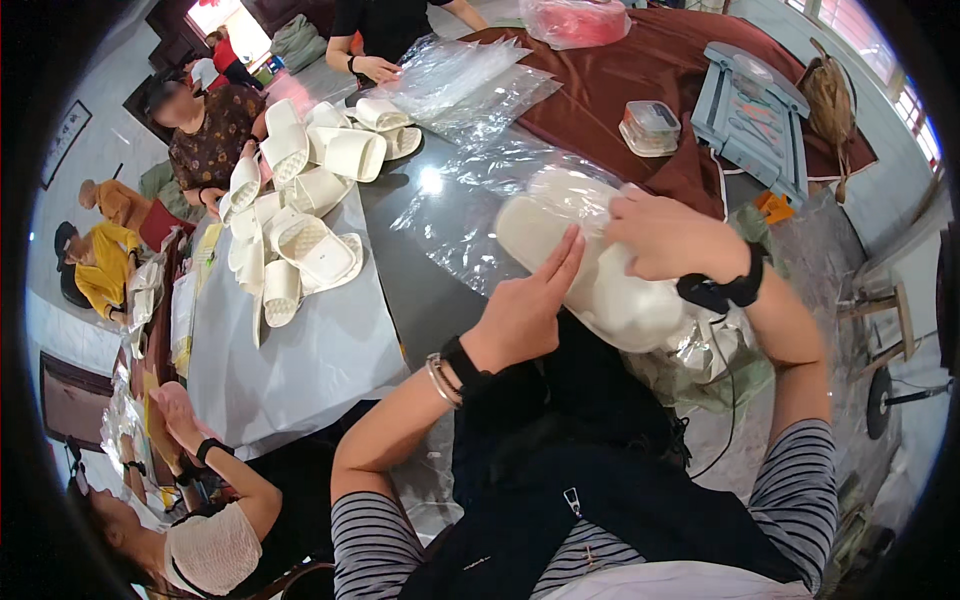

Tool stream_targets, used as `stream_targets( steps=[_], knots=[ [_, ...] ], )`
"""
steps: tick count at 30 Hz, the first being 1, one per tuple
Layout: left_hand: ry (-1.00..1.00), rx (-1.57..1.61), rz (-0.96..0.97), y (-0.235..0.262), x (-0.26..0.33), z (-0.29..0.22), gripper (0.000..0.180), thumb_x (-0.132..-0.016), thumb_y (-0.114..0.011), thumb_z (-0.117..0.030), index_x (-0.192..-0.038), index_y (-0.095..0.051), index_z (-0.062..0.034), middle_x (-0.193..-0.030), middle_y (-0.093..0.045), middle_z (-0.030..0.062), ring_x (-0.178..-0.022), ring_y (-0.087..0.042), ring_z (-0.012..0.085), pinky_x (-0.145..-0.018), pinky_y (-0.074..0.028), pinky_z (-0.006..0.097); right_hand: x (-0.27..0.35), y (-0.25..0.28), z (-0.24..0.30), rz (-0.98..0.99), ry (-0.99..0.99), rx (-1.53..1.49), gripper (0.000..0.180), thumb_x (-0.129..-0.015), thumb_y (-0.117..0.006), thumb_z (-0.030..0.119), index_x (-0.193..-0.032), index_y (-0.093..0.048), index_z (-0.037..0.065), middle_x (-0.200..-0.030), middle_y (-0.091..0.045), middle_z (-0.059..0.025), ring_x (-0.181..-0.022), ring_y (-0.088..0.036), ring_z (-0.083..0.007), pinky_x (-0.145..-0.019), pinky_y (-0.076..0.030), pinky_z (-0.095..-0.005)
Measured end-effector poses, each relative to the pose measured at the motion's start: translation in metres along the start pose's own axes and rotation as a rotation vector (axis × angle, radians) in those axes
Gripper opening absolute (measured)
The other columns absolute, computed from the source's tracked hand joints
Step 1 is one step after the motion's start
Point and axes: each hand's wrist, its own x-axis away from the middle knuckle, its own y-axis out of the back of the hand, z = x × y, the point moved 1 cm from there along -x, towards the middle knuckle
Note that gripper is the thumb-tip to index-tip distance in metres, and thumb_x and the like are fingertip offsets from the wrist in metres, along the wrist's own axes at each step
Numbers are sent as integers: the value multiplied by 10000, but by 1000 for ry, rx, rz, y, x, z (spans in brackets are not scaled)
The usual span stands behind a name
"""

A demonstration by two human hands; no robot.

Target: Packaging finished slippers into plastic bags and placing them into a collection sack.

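A pair of white slippers (610,285) sits inside a clear plastic bag (560,190) over the near edge of the grey table (420,290). My right hand (665,238) grips the top of the bagged slippers. My left hand (528,310) presses flat against their near side, fingers straight and pointing up. Both wrists wear black bands.
A heap of loose white slippers (300,200) lies on the left of the table. Clear bags (470,80), a small lidded plastic box (650,125) and a grey-blue tool tray (750,110) rest farther back on a maroon cloth (640,70). Other people sit along the left and far sides.
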Motion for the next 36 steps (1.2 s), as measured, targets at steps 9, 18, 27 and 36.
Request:
stream_targets(
  steps=[9,18,27,36],
  knots=[
    [153,-121,-66,-13,-4,18,928,-671,-638,-7,-1544,-337,-101,-1594,-230,296,-773,-694,416,-596,-567,434,46,-76,7,-370,-554,-370,333,-733,-761,56,-1003,-567,61,-1056,-604,-122,-1030,-593,-320,-827,-503,-377],
    [247,-267,-94,-30,-41,30,772,-688,-649,-95,-1444,-507,-152,-1553,-256,361,-707,-701,392,-588,-562,420,1,-152,9,-812,-880,-683,224,-727,-749,72,-913,-627,99,-765,-600,-68,-721,-615,-210,-667,-496,-331],
    [240,-320,-104,7,-49,37,571,-720,-650,-101,-1290,-629,-89,-1545,-333,307,-680,-700,363,-578,-557,422,7,-159,52,-1022,-757,-625,183,-752,-741,4,-900,-687,97,-683,-614,-33,-603,-600,-107,-590,-489,-253],
    [56,-111,65,-1,-54,21,795,-674,-604,9,-1445,-412,42,-1569,-374,167,-840,-695,383,-710,-566,456,-17,-139,49,-980,-702,-619,241,-731,-744,11,-954,-728,100,-792,-706,-67,-651,-677,-162,-612,-527,-283]
  ],
)
